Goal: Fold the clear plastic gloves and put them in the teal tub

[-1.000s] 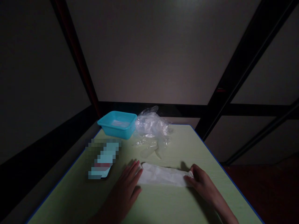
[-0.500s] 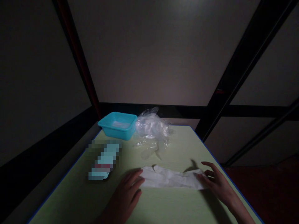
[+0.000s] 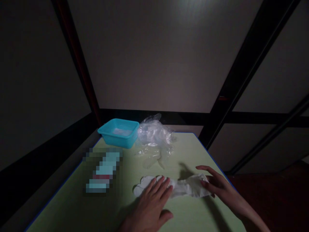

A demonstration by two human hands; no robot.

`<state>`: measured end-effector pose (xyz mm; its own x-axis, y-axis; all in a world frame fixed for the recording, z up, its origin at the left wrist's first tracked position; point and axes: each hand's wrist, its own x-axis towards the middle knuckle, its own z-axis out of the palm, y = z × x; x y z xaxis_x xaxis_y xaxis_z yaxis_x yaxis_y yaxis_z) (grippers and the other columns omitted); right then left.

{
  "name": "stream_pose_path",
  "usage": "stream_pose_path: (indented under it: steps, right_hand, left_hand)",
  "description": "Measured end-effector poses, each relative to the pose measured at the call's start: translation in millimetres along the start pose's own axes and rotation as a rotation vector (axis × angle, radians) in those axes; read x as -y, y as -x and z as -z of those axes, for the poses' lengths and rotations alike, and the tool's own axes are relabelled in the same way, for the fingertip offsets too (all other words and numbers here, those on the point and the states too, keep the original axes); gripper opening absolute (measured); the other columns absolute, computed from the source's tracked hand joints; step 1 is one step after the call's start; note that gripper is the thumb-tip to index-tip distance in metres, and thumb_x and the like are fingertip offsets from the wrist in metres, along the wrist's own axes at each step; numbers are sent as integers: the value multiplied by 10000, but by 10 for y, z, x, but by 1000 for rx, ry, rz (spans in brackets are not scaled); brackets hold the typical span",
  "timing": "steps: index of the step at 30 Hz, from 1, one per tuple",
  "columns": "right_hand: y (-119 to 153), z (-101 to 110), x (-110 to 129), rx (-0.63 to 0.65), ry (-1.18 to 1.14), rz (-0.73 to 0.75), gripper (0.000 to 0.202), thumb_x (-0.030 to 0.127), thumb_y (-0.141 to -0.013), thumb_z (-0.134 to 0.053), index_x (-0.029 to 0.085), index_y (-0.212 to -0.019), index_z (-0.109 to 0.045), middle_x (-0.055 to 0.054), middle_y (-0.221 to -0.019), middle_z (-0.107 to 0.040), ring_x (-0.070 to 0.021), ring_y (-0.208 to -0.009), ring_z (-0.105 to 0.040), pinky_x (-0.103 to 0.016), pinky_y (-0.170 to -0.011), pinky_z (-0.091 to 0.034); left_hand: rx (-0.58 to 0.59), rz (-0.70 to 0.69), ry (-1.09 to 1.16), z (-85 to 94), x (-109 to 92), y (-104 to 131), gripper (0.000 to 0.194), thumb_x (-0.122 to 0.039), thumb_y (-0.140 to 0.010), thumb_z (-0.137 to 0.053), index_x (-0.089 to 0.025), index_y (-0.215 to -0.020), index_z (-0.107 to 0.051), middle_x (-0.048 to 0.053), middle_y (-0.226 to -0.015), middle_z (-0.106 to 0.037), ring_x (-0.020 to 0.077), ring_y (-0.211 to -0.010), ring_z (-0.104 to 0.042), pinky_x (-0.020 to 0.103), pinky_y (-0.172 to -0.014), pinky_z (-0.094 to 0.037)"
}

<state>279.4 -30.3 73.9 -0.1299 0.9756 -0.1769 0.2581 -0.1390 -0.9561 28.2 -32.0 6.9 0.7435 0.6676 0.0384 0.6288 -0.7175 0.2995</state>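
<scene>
We are resting our open left hand point(image 3: 152, 203) on the soft-looking, seemingly light white glove point(image 3: 181, 188) on the bench point(image 3: 190, 149), while our right hand point(image 3: 220, 188) is pinching its cuff point(image 3: 196, 185), likely the best hold

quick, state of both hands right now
Left hand: open, laid across the white glove.
Right hand: holding the glove's cuff end with the thumb over it.

Left grip point(image 3: 153, 203) palm-down, fingers flat; right grip point(image 3: 218, 185) in a pinch, one finger outstretched.
</scene>
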Motion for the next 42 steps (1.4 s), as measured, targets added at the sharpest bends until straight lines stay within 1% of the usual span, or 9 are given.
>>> stream_pose_path:
  steps: [4, 8, 12, 19, 25, 31, 34, 37, 42]
  right_hand:
    - [-172, -336, 250, 126, -239, 98, 531, 432, -677, -671, 184, -1089, -447, 38, -650, -540, -96, -549, -483, -209, -512, -354]
    - [-433, -780, 331, 370, -349, 124, 489, 374, -666, -701, 188, -1048, -458, 82, -583, -482, -64, -480, -438, -185, -474, -335]
    - [-666, -1147, 249, 554, -386, 96, 446, 273, -629, -712, 193, -986, -458, 96, -589, -473, -45, -454, -425, -172, -451, -314]
    - [-913, -1485, -26, 601, -284, 67, 347, 132, -651, -632, 183, -939, -447, 101, -578, -475, -47, -457, -439, -178, -452, -335]
    - [-918, -1507, -79, 642, -199, 83, 440, 195, -682, -688, 171, -1051, -449, 91, -621, -486, -55, -508, -477, -186, -482, -359]
    - [-901, -1434, -15, 773, -144, 170, 566, 386, -756, -649, 159, -1208, -395, 42, -683, -558, -95, -601, -542, -247, -597, -427]
    - [-832, -1251, 79, 647, -140, 343, 392, 369, -827, -570, 182, -1150, -449, 7, -752, -590, -126, -718, -579, -288, -699, -448]
    - [-666, -971, 168, 436, 118, 480, 130, 253, -866, -502, 167, -937, -570, -40, -818, -623, -155, -788, -590, -297, -712, -457]
    - [-320, -648, 85, 380, 689, 724, 255, 75, -854, -423, 172, -945, -641, -69, -946, -658, -183, -883, -603, -320, -770, -476]
  left_hand:
    - [-32, -1, 26, 52, -32, 6, 592, -403, -867, -509, -201, -1383, -300, 56, -1479, -235, 249, -1357, -176, 437, -1108, -147]
    - [-18, 83, 40, 128, -125, 6, 517, -492, -869, -459, -167, -1271, -467, 105, -1355, -451, 278, -1293, -320, 459, -1091, -172]
    - [36, 184, 66, 143, -212, 57, 485, -486, -827, -534, -166, -1191, -533, 104, -1216, -564, 290, -1171, -457, 465, -1043, -262]
    - [33, 231, 116, 52, -246, 129, 512, -446, -843, -527, -185, -1279, -465, 120, -1279, -517, 303, -1180, -443, 457, -1000, -314]
    - [-8, 253, 130, 34, -251, 145, 496, -461, -848, -512, -232, -1285, -458, 76, -1293, -513, 295, -1153, -464, 445, -1004, -309]
    - [38, 246, 121, 93, -284, 129, 463, -428, -849, -514, -166, -1231, -509, 117, -1227, -563, 311, -1108, -508, 445, -942, -385]
    - [36, 237, 78, 94, -254, 173, 490, -402, -850, -523, -133, -1258, -485, 143, -1265, -536, 315, -1160, -479, 450, -975, -369]
    - [30, 177, 51, 93, -148, 347, 493, -328, -847, -533, -113, -1284, -463, 149, -1317, -491, 294, -1202, -456, 407, -1007, -369]
    - [-207, 27, 66, 125, 79, 698, 478, -105, -855, -410, -255, -1308, -446, 36, -1247, -574, 190, -1108, -557, 282, -961, -444]
